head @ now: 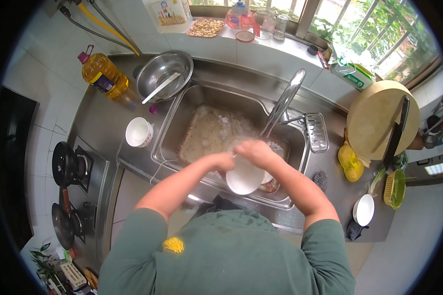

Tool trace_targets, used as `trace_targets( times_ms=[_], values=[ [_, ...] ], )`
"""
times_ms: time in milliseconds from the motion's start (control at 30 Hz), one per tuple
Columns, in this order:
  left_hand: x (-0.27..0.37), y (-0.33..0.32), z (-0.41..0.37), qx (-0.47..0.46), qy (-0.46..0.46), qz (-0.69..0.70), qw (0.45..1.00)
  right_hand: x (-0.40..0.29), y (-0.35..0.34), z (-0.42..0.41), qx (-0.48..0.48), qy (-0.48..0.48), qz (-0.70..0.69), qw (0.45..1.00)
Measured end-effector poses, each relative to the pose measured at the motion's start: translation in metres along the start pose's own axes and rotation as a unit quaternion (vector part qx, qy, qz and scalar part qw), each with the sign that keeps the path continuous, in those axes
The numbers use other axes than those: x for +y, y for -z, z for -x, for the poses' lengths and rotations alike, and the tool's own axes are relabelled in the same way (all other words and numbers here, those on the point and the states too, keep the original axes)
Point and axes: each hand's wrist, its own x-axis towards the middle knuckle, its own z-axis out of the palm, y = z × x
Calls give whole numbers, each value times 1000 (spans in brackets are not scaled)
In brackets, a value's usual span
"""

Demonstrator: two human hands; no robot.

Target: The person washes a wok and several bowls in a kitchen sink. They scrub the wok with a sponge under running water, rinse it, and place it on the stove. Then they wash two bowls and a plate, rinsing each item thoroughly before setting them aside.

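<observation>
A white bowl (pixel 244 180) is tilted over the front part of the stainless steel sink (pixel 195 97). On its left side, my left hand (pixel 222 161) grips the rim. My right hand (pixel 257 153) is bent over the far side of the bowl, blurred; its fingertips and anything in them cannot be made out. Cloudy water with small dark bits (pixel 206 131) covers the sink's bottom. Behind my right hand rises the chrome faucet (pixel 289 92), its spout end above the sink. Other pale dishes under my right forearm are partly hidden.
On the left counter stand an oil bottle (pixel 105 75), a steel basin (pixel 153 79) with a white-handled utensil, and a white cup (pixel 138 132). Rightward are a soap rack (pixel 317 132), scouring pad (pixel 320 180), round cutting board (pixel 376 114), knife (pixel 397 131) and white bowl (pixel 363 210).
</observation>
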Motion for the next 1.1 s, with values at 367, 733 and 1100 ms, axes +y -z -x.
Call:
trace_targets(
  times_ms=[367,733,1100],
  values=[
    [-27,-16,-32,246,-247,263,900,32,-60,32,254,-419,-311,815],
    [-57,-37,-49,282,-275,327,859,-12,-85,31,320,-485,-543,607],
    [-15,-12,-13,154,-186,-113,964,12,21,20,-3,-160,-70,985]
  ],
)
